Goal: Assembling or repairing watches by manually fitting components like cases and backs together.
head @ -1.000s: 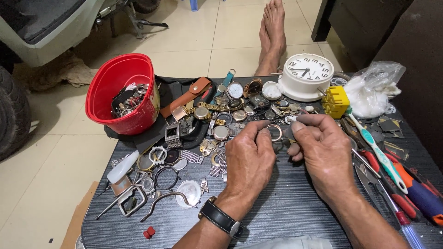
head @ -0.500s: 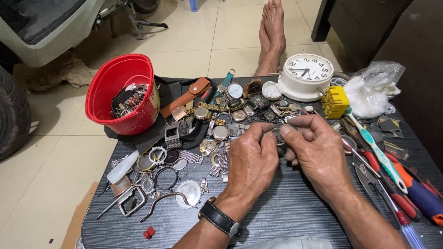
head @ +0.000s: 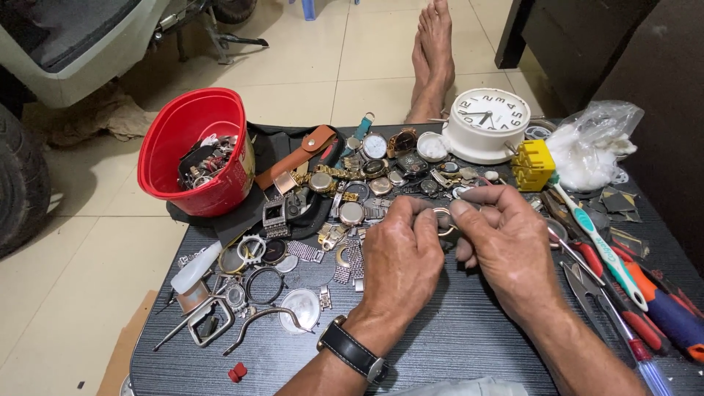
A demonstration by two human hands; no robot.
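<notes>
Both hands pinch one small metal ring — left hand and right hand meeting above the dark table; inspecting step, next wants steady fingertip grip.

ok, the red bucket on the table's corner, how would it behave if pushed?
The red bucket looks like thin plastic, so probably light itself. The watch parts piled inside likely weigh it down, so it should slide, not tip. It stands near the table edge; a push could send it off.

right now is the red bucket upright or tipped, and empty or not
Upright and not empty: the red bucket stands on its base at the table's left edge, mouth up, with a heap of watch parts inside.
</notes>
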